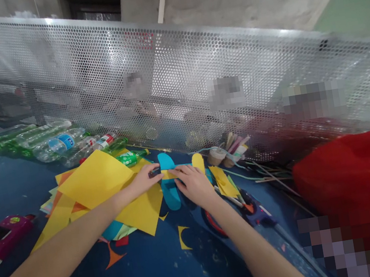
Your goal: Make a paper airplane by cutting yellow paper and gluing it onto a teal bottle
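Between my hands is a paper cutout shaped like an airplane, with rounded blue wings, a yellow strip across its middle and a rounded yellow piece at its right end. My left hand holds its left end, thumb and index finger at the edge beside the blue wing. The fingers of my right hand press on the yellow strip and cover part of the body. A stack of yellow paper sheets lies under and beside my left forearm. Yellow offcuts and an orange scrap lie nearer me.
Plastic bottles lie at the back left, before a perforated metal screen. A glue gun and a red ring are by my right forearm. On the left is a purple power strip; on the right, red fabric.
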Demonstrator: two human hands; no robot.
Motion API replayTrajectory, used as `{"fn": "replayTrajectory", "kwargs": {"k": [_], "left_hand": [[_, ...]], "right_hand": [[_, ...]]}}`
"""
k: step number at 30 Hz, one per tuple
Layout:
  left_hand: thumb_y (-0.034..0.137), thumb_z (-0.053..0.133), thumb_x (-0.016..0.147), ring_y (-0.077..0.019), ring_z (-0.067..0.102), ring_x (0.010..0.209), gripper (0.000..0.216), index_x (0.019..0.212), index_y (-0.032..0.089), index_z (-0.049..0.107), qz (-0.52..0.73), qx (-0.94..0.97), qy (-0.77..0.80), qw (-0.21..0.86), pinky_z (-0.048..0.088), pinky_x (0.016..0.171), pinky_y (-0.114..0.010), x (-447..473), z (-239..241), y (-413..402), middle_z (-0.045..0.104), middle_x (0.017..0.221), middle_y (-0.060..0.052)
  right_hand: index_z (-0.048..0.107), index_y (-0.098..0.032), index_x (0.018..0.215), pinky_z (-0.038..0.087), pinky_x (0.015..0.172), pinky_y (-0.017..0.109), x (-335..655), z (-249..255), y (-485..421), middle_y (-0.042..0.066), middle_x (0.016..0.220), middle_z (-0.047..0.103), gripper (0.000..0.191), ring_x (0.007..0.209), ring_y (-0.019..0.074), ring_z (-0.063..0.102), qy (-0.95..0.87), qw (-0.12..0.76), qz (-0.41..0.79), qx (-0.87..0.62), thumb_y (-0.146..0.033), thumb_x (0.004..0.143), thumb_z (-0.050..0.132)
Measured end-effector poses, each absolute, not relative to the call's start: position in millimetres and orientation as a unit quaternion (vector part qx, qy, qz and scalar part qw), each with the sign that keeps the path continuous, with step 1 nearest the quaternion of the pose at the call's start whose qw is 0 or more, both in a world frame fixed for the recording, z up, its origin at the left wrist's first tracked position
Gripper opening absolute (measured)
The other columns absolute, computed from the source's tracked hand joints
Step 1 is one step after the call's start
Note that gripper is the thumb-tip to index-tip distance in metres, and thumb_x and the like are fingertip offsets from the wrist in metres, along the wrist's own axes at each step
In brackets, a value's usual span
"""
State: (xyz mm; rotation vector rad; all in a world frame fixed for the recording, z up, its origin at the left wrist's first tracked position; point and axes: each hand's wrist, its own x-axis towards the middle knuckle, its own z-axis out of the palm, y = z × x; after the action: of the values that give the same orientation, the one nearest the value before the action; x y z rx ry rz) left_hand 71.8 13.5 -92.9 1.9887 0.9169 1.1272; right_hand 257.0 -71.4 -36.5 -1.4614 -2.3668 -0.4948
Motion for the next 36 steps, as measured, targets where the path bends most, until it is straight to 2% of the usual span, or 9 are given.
{"fn": "replayTrajectory", "kwargs": {"k": [6,14,22,25,30,36], "left_hand": [[0.038,0.06,0.079,-0.0218,0.058,0.093,0.039,0.112,0.017,0.059,0.417,0.768,0.357,0.329,0.047,0.084,-0.036,71.1,-93.2,13.9,0.063,0.108,-0.009],[0.039,0.061,0.078,-0.0228,0.058,0.095,0.042,0.113,0.016,0.059,0.41,0.765,0.377,0.323,0.047,0.086,-0.036,70.2,-89.6,10.6,0.061,0.111,-0.01],[0.04,0.061,0.078,-0.023,0.059,0.094,0.042,0.114,0.018,0.059,0.402,0.768,0.381,0.321,0.048,0.085,-0.037,69.1,-86.3,8.1,0.062,0.111,-0.009],[0.039,0.063,0.077,-0.0244,0.058,0.1,0.044,0.115,0.018,0.058,0.401,0.771,0.376,0.321,0.047,0.089,-0.038,68.5,-86.5,7.6,0.061,0.115,-0.01],[0.037,0.069,0.072,-0.0262,0.054,0.111,0.053,0.119,0.018,0.055,0.394,0.771,0.383,0.321,0.043,0.096,-0.041,67.6,-87.4,7.1,0.056,0.124,-0.012],[0.035,0.07,0.07,-0.0267,0.056,0.109,0.053,0.118,0.019,0.055,0.403,0.76,0.385,0.333,0.044,0.094,-0.043,68.5,-90.7,8.1,0.056,0.123,-0.012]], "right_hand": [[0.065,-0.022,0.109,0.04,0.082,0.034,262.8,-34.1,-69.7,0.007,0.104,0.065,0.025,0.096,0.0222,0.057,-0.792,0.166,-0.199,-0.553,-0.021,0.089,0.05],[0.069,-0.02,0.097,0.038,0.076,0.035,286.1,-34.9,-63.7,0.007,0.095,0.069,0.019,0.095,0.0244,0.056,-0.758,0.171,-0.229,-0.587,-0.026,0.089,0.053],[0.065,-0.021,0.104,0.036,0.072,0.033,290.7,-31.0,-63.1,0.006,0.096,0.07,0.019,0.093,0.0245,0.056,-0.756,0.165,-0.23,-0.591,-0.025,0.087,0.057],[0.063,-0.02,0.104,0.036,0.072,0.032,291.5,-28.9,-64.3,0.006,0.094,0.07,0.019,0.092,0.0235,0.057,-0.76,0.161,-0.226,-0.588,-0.024,0.086,0.059],[0.065,-0.021,0.092,0.037,0.071,0.032,292.6,-27.0,-65.8,0.006,0.093,0.07,0.009,0.092,0.0242,0.057,-0.766,0.155,-0.223,-0.583,-0.023,0.085,0.059],[0.062,-0.023,0.106,0.039,0.078,0.033,283.9,-31.0,-66.1,0.006,0.105,0.067,0.02,0.1,0.0231,0.055,-0.788,0.172,-0.205,-0.554,-0.025,0.088,0.055]]}}
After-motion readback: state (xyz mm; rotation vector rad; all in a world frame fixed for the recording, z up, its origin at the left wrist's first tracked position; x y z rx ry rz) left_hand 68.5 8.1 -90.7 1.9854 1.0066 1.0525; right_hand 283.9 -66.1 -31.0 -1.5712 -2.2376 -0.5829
